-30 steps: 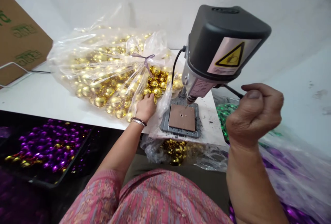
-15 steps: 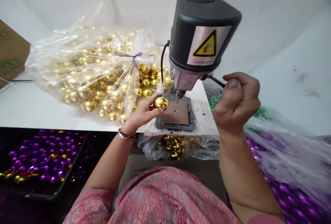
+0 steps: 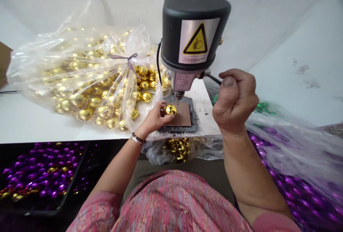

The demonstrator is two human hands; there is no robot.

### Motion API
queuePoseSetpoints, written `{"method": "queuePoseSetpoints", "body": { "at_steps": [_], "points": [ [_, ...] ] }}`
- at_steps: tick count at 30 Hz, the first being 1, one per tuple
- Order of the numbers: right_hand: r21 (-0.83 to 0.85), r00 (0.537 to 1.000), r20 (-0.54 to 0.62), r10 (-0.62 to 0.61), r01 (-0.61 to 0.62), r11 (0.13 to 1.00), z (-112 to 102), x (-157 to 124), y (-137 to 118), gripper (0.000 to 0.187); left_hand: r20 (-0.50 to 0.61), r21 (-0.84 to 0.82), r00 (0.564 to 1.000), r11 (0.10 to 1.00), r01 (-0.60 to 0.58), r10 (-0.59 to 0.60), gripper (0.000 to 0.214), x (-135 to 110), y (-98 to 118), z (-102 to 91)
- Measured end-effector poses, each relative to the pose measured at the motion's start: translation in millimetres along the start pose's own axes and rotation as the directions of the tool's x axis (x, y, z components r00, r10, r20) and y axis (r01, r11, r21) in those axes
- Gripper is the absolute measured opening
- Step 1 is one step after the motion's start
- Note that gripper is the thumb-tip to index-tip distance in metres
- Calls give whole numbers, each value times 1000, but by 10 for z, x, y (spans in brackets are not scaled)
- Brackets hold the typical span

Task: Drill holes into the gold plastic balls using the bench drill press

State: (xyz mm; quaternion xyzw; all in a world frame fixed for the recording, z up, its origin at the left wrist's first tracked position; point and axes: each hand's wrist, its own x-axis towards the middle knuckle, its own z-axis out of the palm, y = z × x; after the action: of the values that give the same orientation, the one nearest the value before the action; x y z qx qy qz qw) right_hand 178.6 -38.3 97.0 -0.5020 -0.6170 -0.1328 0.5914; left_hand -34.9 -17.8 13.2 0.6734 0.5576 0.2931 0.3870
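A shiny gold ball (image 3: 170,109) is held between the thumb and fingers of my left hand (image 3: 155,118). It sits over the left part of a brown board (image 3: 184,114) on the grey base (image 3: 193,112) of a bench drill press (image 3: 195,39). The drill bit (image 3: 178,100) points down just behind and to the right of the ball, apparently apart from it. My right hand (image 3: 235,99) is closed round the black feed lever (image 3: 213,78) at the drill's right side; the lever's end is hidden in the fist.
A clear plastic bag (image 3: 80,71) of gold balls, tied with a purple ribbon (image 3: 129,59), lies left of the drill. Gold pieces (image 3: 177,149) lie in plastic below the table edge. Purple balls (image 3: 40,169) fill a dark bin at left; more purple balls (image 3: 294,192) lie at right.
My left hand has brought the gold ball rightward over the board, nearer the bit, covering the board's hole. My right hand stays on the lever. The whole view has shifted slightly.
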Motion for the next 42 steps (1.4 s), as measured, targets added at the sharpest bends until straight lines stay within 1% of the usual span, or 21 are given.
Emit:
{"method": "queuePoseSetpoints", "body": {
  "at_steps": [3, 6, 11, 17, 20, 24, 27, 31, 35, 39, 42],
  "points": [
    [-58, 999, 18, 36, -35, 998, -11, -4, -18, 39, 6, -45, 999, 998, 35, -35, 59, 49, -63, 22],
    [-97, 997, 38, 61, -57, 994, -20, -5, -29, 41, 10, -45, 997, 996, 79, -79, 56, 94, -68, 41],
    [-58, 999, 25, 35, -33, 998, -23, -7, -25, 38, -24, -3, 998, 999, 49, -49, 55, 136, -23, 108],
    [-98, 995, 61, 82, -76, 992, -27, -14, -27, 42, -63, -8, 998, 1000, 7, -7, 48, 135, -46, 176],
    [-93, 996, 55, 69, -63, 994, -30, -7, -30, 40, -63, -94, 997, 995, 27, -33, 46, 120, -80, 168],
    [-28, 999, 43, 20, -19, 999, -30, 5, -35, 35, -7, -284, 997, 956, 72, -77, 49, 77, -64, 123],
    [17, 999, 32, 8, -9, 1000, -26, 8, -37, 31, 7, -314, 997, 946, 78, -80, 50, 57, -30, 99],
    [88, 1000, 4, -22, 22, 996, -17, 8, -28, 25, 2, -264, 997, 962, 75, -77, 54, 75, -64, 116],
    [90, 1000, 14, -12, 10, 996, -17, 6, -23, 25, -58, -120, 998, 992, 21, -28, 54, 99, -97, 163],
    [105, 1000, 25, -3, 0, 994, -23, -1, -25, 24, -55, 64, 998, 998, -1, 5, 53, 110, 12, 220],
    [100, 1000, 21, -12, 10, 995, -31, 5, -28, 23, -39, 156, 999, 987, -22, 28, 58, 150, 110, 257]
  ]
}}
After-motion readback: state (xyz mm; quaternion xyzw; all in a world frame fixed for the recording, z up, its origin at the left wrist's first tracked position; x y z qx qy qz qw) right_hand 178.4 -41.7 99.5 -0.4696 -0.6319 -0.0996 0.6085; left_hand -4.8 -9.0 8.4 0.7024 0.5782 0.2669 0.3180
